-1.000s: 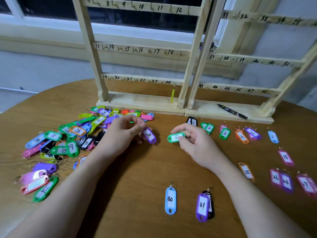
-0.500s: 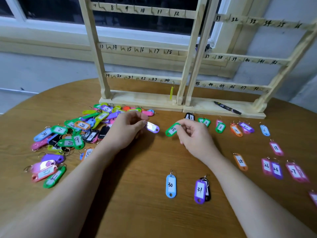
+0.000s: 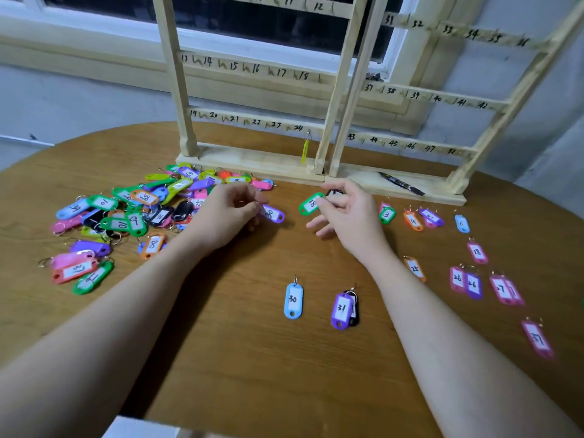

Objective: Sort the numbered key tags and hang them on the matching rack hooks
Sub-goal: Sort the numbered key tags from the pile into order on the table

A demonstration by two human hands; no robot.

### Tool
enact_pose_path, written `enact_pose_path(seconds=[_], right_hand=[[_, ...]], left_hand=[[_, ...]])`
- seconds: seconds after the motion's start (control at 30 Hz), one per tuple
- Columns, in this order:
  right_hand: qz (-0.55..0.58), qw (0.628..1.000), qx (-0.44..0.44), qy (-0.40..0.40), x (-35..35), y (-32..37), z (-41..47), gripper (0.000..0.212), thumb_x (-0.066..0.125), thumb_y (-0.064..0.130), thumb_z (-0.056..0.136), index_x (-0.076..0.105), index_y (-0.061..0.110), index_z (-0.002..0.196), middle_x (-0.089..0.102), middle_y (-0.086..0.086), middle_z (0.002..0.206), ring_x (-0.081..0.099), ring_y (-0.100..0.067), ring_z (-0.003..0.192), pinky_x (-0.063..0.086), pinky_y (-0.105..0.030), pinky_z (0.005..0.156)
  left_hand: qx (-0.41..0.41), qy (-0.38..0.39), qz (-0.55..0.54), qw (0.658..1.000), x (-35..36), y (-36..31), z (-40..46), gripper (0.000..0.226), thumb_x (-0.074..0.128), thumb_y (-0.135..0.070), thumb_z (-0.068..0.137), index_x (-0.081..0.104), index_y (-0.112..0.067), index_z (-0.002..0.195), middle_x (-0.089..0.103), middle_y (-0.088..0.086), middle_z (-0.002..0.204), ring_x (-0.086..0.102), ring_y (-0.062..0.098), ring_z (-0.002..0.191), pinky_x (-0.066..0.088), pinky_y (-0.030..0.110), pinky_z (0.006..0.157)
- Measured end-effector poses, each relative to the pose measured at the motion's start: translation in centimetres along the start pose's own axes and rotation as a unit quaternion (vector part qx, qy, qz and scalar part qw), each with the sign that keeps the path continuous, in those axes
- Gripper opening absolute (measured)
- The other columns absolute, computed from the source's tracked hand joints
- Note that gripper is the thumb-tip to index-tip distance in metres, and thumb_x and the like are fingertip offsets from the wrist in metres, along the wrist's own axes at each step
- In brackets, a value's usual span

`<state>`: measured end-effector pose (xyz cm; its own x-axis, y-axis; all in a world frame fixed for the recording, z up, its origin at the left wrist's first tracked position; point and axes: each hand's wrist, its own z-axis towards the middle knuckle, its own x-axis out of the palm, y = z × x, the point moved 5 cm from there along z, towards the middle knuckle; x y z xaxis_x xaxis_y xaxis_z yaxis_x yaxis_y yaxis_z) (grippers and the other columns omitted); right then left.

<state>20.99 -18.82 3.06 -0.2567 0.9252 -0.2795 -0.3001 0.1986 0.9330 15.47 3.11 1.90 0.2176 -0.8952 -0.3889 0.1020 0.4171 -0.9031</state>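
Observation:
My left hand (image 3: 226, 213) pinches a purple tag (image 3: 273, 214) by its end, just right of a heap of mixed key tags (image 3: 132, 210). My right hand (image 3: 349, 213) pinches a green tag marked 18 (image 3: 311, 203) between thumb and forefinger, a little above the table. Two wooden racks (image 3: 331, 90) with numbered hooks stand at the back; one yellow tag (image 3: 305, 150) hangs under hook 24. Sorted tags lie on the right: green 3 (image 3: 387, 214), orange 4 (image 3: 413, 220), blue 6 (image 3: 462, 223), pink 18 (image 3: 477, 252).
A blue tag 30 (image 3: 294, 300) and a purple tag 31 (image 3: 343, 309) on a black one lie near me. A black marker (image 3: 401, 184) rests on the right rack's base. The round wooden table (image 3: 252, 358) ends close to my arms.
The camera tilted down and closer. My right hand lifted the green tag toward the racks and spread its lower fingers. My left hand raised the purple tag off the table.

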Motion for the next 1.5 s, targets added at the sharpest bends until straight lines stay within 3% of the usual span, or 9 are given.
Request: enact_pose_path(seconds=[0.1, 0.23, 0.37, 0.67, 0.87, 1.03, 1.23, 1.37, 1.5], right_hand=[[-0.014, 1.0, 0.004, -0.002, -0.2, 0.4, -0.2, 0.016, 0.06, 0.007, 0.1, 0.056, 0.0, 0.114, 0.073, -0.005, 0.092, 0.075, -0.022, 0.066, 0.059, -0.03, 0.05], [-0.015, 1.0, -0.004, -0.023, -1.1, 1.2, -0.6, 0.009, 0.063, 0.011, 0.099, 0.067, 0.016, 0.105, 0.075, -0.002, 0.091, 0.074, -0.024, 0.065, 0.057, -0.029, 0.051], [-0.01, 0.999, -0.013, -0.033, -2.2, 2.3, -2.0, 0.013, 0.064, 0.012, 0.099, 0.07, 0.017, 0.109, 0.077, -0.002, 0.093, 0.073, -0.024, 0.062, 0.054, -0.027, 0.049], [0.001, 1.0, 0.012, 0.003, -4.2, 2.2, -6.3, 0.015, 0.062, 0.006, 0.099, 0.07, 0.017, 0.094, 0.076, 0.0, 0.076, 0.067, -0.021, 0.051, 0.046, -0.025, 0.042], [-0.019, 0.999, 0.033, 0.029, -4.4, 2.1, -8.3, 0.013, 0.062, 0.008, 0.099, 0.07, 0.018, 0.097, 0.077, -0.002, 0.079, 0.069, -0.022, 0.056, 0.048, -0.025, 0.044], [0.036, 0.997, 0.072, -0.003, -5.2, 2.1, -9.3, 0.007, 0.066, 0.01, 0.097, 0.071, 0.012, 0.102, 0.072, -0.007, 0.099, 0.066, -0.019, 0.062, 0.049, -0.026, 0.046], [0.004, 0.996, 0.088, -0.005, -5.7, 1.8, -10.4, 0.009, 0.066, 0.012, 0.097, 0.073, 0.016, 0.101, 0.068, -0.007, 0.081, 0.059, -0.012, 0.06, 0.048, -0.025, 0.049], [-0.046, 0.994, 0.097, -0.008, -6.4, 1.6, -11.0, 0.011, 0.064, 0.017, 0.099, 0.075, 0.018, 0.102, 0.067, -0.004, 0.07, 0.054, -0.004, 0.049, 0.045, -0.022, 0.048], [-0.063, 0.994, 0.091, -0.007, -6.9, 1.6, -11.7, 0.011, 0.064, 0.018, 0.099, 0.075, 0.02, 0.099, 0.068, -0.002, 0.069, 0.05, -0.002, 0.046, 0.042, -0.019, 0.046]], left_hand=[[0.01, -0.005, 0.004, 1.0, -0.2, -0.5, -0.5, 0.016, 0.054, 0.002, 0.099, 0.066, -0.008, 0.094, 0.066, 0.009, 0.073, 0.061, 0.013, 0.06, 0.053, 0.025, 0.062], [0.003, -0.004, -0.053, 0.999, 0.0, -1.3, -1.7, 0.017, 0.051, 0.004, 0.1, 0.068, 0.0, 0.1, 0.064, 0.017, 0.077, 0.063, 0.017, 0.066, 0.058, 0.028, 0.064], [-0.004, 0.02, -0.083, 0.996, 0.5, -2.6, -3.3, 0.019, 0.051, 0.002, 0.101, 0.069, -0.002, 0.102, 0.066, 0.016, 0.074, 0.063, 0.023, 0.069, 0.058, 0.035, 0.073], [-0.003, 0.113, -0.076, 0.991, 1.7, -4.9, -6.9, 0.016, 0.059, 0.008, 0.094, 0.07, 0.001, 0.103, 0.071, 0.009, 0.075, 0.065, 0.02, 0.072, 0.056, 0.025, 0.075], [-0.01, 0.147, -0.019, 0.989, 1.9, -5.1, -9.5, 0.006, 0.072, -0.002, 0.09, 0.075, -0.007, 0.09, 0.075, 0.012, 0.079, 0.066, 0.016, 0.065, 0.055, 0.024, 0.064], [0.041, 0.137, 0.075, 0.987, 2.3, -6.0, -9.8, 0.008, 0.078, -0.01, 0.086, 0.077, -0.018, 0.086, 0.076, -0.009, 0.078, 0.066, 0.001, 0.066, 0.048, 0.012, 0.064], [0.038, 0.176, 0.109, 0.978, 3.1, -6.3, -9.5, 0.008, 0.079, -0.017, 0.087, 0.076, -0.023, 0.09, 0.075, -0.009, 0.087, 0.068, 0.001, 0.078, 0.047, 0.012, 0.07], [0.047, 0.168, 0.143, 0.974, 3.0, -6.3, -9.0, 0.01, 0.079, -0.016, 0.086, 0.076, -0.025, 0.089, 0.073, -0.012, 0.085, 0.063, -0.003, 0.075, 0.043, 0.009, 0.067], [0.064, 0.158, 0.162, 0.972, 3.0, -6.2, -8.5, 0.012, 0.078, -0.016, 0.087, 0.076, -0.028, 0.088, 0.073, -0.011, 0.086, 0.065, 0.002, 0.081, 0.043, 0.009, 0.069]])
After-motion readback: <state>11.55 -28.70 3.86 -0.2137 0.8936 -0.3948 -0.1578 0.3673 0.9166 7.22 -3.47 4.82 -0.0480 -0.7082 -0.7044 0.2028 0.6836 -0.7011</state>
